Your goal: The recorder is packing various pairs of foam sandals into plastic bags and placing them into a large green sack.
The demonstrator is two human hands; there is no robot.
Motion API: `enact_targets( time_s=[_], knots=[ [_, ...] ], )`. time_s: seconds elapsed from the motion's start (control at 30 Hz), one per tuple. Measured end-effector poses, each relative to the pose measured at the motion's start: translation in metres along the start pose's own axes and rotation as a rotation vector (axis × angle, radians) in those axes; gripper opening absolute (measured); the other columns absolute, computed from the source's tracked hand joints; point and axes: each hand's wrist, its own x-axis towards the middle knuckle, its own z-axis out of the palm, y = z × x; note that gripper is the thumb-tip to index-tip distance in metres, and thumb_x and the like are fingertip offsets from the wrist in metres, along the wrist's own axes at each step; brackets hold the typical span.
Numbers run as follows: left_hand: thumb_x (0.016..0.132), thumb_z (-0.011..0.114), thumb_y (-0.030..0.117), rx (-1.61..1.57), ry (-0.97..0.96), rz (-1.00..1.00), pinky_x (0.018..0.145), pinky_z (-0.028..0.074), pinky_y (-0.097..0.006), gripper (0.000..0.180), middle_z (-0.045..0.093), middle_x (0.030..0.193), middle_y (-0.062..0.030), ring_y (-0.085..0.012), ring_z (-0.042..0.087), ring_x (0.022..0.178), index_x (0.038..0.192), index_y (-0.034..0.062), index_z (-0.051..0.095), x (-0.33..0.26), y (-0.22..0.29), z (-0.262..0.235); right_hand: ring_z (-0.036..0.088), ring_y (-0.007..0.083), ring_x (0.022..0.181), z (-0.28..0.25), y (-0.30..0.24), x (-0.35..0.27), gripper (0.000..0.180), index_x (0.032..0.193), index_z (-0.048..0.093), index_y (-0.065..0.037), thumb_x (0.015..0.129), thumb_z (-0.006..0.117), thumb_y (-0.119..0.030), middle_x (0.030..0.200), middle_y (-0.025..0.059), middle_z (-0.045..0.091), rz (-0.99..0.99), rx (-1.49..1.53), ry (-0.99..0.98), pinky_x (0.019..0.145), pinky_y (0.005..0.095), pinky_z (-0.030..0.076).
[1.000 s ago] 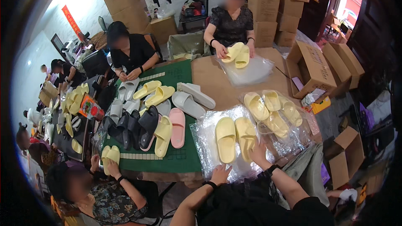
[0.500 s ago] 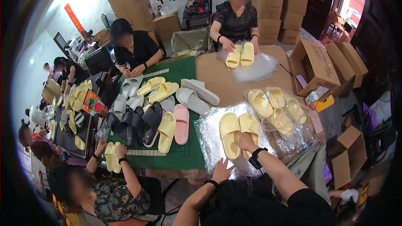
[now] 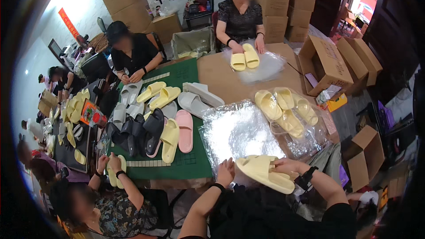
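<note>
Slippers, a yellow pair, now sit lifted off the clear bags at the near edge, gripped in the right hand; left hand rests half-open beside them.

green mat table, slippers, plastic bags
</note>
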Motion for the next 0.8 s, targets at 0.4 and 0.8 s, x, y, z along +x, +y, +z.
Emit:
enact_targets(
  time_s=[0.4,0.8],
  knots=[
    [0.084,0.053,0.021,-0.583,0.100,-0.389,0.068,0.047,-0.041,0.020,0.063,0.080,-0.0166,-0.0340,0.060,0.077,0.088,0.0032,0.060,0.062,0.005,-0.054,0.050,0.0098,0.088,0.028,-0.022,-0.017,0.039,0.120,0.054,-0.008,0.083,0.058,-0.018,0.098,0.0024,0.061,-0.076,0.001,-0.174,0.077,0.0240,0.042],
    [0.091,0.048,0.024,-1.176,-0.071,-0.509,0.071,0.047,-0.031,0.028,0.065,0.093,-0.0137,-0.0200,0.063,0.083,0.104,0.0019,0.058,0.047,0.016,-0.057,0.055,0.0111,0.072,0.034,-0.025,0.002,0.026,0.103,0.061,-0.003,0.083,0.057,-0.019,0.074,0.0044,0.059,-0.413,-0.313,0.103,0.066,0.0260,0.045]
  ],
)
